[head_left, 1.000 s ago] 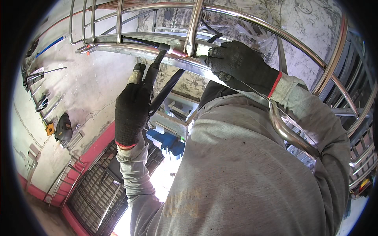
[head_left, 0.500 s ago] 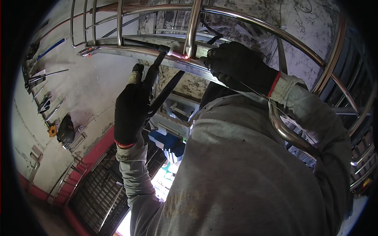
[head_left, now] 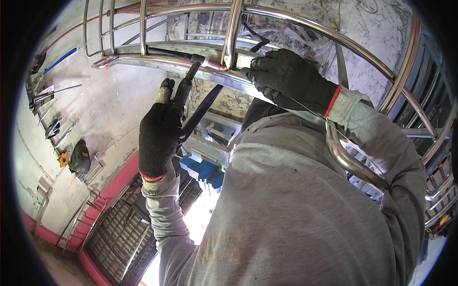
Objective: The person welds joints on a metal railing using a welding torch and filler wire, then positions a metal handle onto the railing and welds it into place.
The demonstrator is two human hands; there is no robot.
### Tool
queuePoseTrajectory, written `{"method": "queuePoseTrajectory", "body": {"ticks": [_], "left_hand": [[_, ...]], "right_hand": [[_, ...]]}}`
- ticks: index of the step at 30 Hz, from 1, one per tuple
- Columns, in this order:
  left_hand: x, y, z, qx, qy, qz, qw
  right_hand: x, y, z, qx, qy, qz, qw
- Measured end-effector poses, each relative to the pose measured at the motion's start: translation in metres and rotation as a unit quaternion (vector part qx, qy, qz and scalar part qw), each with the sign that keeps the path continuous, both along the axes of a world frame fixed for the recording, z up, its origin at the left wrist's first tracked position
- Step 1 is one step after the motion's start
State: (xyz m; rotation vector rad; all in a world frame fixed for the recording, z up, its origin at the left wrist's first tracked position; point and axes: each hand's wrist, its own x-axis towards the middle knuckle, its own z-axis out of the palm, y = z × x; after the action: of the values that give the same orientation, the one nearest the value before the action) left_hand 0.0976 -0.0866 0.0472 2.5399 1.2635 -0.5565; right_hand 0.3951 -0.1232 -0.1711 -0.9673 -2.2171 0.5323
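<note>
My left hand (head_left: 160, 131), in a black glove with a red cuff edge, is closed round the handle of a black welding torch (head_left: 183, 91); one finger sticks up. The torch's pale nozzle (head_left: 214, 63) points at the foot of a shiny upright tube (head_left: 232, 35), where it meets a flat metal bar (head_left: 181, 67). A small reddish spot shows at that joint. My right hand (head_left: 291, 74), gloved alike, rests against the bar just right of the joint. Its fingers are closed on a thin welding rod (head_left: 310, 110), which trails back toward my right forearm.
A curved tubular railing (head_left: 296, 21) arches beyond my hands, and a bent tube (head_left: 350, 164) lies by my right arm. Below is a blue bench vise (head_left: 202, 170). A welding mask (head_left: 80, 156) and tools hang on the left wall. A metal grille (head_left: 124, 224) stands lower left.
The bright orange glow at the nozzle tip has faded to a dull red spot, and the picture is lighter. Both hands are almost in the same place.
</note>
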Motion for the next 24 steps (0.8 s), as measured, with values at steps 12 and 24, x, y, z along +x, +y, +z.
{"method": "queuePoseTrajectory", "body": {"ticks": [12,24], "left_hand": [[0.001,-0.002,-0.003,0.048,-0.011,-0.056,0.997],[0.010,-0.006,-0.001,-0.010,-0.016,0.201,0.979]], "right_hand": [[-0.002,-0.001,-0.003,0.035,0.049,-0.020,0.998],[-0.004,-0.004,-0.011,-0.024,0.028,-0.003,0.999]]}}
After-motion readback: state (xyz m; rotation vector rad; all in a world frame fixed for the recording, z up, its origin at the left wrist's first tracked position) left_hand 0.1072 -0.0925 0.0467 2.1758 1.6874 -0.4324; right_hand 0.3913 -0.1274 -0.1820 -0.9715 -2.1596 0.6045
